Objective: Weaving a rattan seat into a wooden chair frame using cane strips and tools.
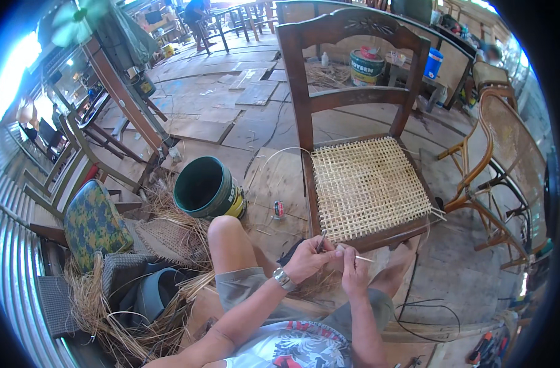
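Observation:
Before me stands a dark wooden chair (301,92) with a seat of woven cane (369,184) in an open grid. My left hand (307,259), with a metal watch (284,279) on its wrist, is closed by the seat's front left corner. A thin dark tool (321,240) pokes up from its fingers; its kind is unclear. Beside it, nearly touching, my right hand (355,273) pinches a short pale cane strip (364,259). One long loose cane strand (280,151) arcs out from the seat's left side. Loose ends stick out at its front right corner.
Left of the chair stands a dark green bucket (200,187), with a small round container (279,210) on the floor nearby. Piled cane scraps (133,325) lie at lower left. A rattan chair (507,165) stands at right. A black cable (436,322) and tools (482,349) lie lower right.

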Demonstrator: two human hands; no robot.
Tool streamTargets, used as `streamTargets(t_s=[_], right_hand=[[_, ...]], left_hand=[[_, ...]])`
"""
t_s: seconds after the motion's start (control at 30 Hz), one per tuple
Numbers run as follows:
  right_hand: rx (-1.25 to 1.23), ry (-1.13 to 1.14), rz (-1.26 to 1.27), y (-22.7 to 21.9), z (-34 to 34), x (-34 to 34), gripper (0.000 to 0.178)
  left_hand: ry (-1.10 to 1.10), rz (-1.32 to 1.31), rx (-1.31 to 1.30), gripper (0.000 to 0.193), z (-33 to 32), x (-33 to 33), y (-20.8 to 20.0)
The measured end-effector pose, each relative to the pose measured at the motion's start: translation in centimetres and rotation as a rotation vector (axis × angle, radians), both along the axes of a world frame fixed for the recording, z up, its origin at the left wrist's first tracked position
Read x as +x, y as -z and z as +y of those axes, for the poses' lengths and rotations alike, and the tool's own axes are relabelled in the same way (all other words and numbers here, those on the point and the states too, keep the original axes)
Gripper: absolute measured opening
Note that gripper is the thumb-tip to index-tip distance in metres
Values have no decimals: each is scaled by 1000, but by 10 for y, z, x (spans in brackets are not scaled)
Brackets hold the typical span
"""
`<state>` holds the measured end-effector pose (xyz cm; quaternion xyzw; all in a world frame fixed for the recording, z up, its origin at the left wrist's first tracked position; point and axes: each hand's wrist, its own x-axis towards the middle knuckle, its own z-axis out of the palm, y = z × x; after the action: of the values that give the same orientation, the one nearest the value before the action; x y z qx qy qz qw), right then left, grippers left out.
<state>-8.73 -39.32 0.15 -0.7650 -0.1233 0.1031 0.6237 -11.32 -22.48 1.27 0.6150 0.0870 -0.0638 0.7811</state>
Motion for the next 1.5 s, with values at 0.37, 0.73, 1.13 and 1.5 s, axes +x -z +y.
streamTargets(t_s=[0.37, 0.73, 1.13, 1.5], right_hand=[[1010, 214, 409, -47, -72, 26, 43], [1152, -427, 733, -37, -7, 3, 59], [225, 488, -2, -39, -15, 96, 38], [-614, 191, -639, 30, -50, 260, 26]], left_hand=[[-505, -196, 244, 8, 112, 23, -5], [-294, -350, 78, 5, 13, -5, -31], [-363, -94, -301, 8, 47, -55, -69], [-1125, -148, 74, 9, 202, -162, -54]])
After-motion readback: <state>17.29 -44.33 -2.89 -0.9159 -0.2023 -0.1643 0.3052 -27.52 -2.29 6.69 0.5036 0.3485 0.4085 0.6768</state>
